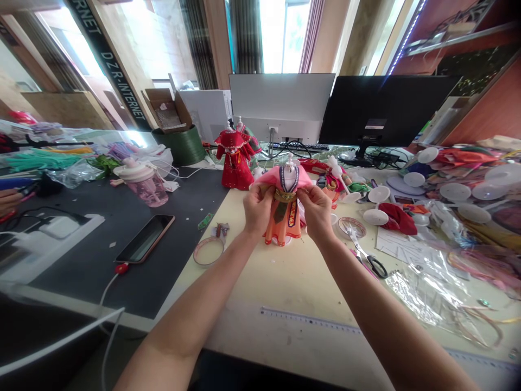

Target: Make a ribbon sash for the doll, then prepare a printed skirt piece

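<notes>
A small doll dress with a pink top, a gold waistband and an orange skirt stands upright on a little white mannequin in front of me. My left hand pinches the dress at the left of its waist. At the right of the waist, my right hand pinches it too, fingers closed on the fabric. Behind it to the left stands a red doll dress on another stand. Scissors lie to the right, and a tape roll rests left of my left forearm.
A phone on a cable and a pink cup occupy the dark mat at left. Two monitors stand at the back. Doll stands, cloth and clear plastic bags crowd the right. Another person's hand shows at far left.
</notes>
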`<state>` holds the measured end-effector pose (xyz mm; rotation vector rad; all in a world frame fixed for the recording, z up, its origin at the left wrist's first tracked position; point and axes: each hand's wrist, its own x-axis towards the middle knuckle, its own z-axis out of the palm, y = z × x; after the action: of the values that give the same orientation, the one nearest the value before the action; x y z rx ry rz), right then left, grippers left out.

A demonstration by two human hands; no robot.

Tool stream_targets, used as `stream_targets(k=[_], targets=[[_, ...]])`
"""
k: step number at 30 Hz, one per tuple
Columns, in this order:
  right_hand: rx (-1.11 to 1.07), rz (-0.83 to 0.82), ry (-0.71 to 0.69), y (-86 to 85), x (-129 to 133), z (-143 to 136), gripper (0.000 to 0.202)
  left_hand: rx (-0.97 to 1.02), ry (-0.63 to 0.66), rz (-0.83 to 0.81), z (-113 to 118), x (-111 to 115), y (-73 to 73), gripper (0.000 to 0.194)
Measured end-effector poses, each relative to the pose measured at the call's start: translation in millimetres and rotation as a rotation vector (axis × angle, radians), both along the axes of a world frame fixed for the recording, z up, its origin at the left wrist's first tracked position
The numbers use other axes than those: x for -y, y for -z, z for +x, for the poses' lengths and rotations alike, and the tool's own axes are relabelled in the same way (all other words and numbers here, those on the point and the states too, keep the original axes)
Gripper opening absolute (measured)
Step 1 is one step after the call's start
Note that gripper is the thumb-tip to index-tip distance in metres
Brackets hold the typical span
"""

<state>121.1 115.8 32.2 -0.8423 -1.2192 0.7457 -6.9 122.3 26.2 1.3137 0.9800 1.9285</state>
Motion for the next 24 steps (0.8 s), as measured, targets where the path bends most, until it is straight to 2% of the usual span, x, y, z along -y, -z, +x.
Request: stream_targets(k=[6, 14, 24], targets=[[-0.042, -0.046, -0.113, -7.3, 2, 2, 0.014, 0.006, 0.12, -0.025, -3, -2, -2.8, 0.013], [-0.084, -0.069, -0.205, -12.4, 3, 7, 0.013, 0.011, 0.289, -0.079, -10, 2, -16.7, 0.011], [-0.115, -0.109, -0.309, -11.9, 3, 9, 0.017, 0.035, 0.385, -0.094, -14, 2, -22.5, 0.018]])
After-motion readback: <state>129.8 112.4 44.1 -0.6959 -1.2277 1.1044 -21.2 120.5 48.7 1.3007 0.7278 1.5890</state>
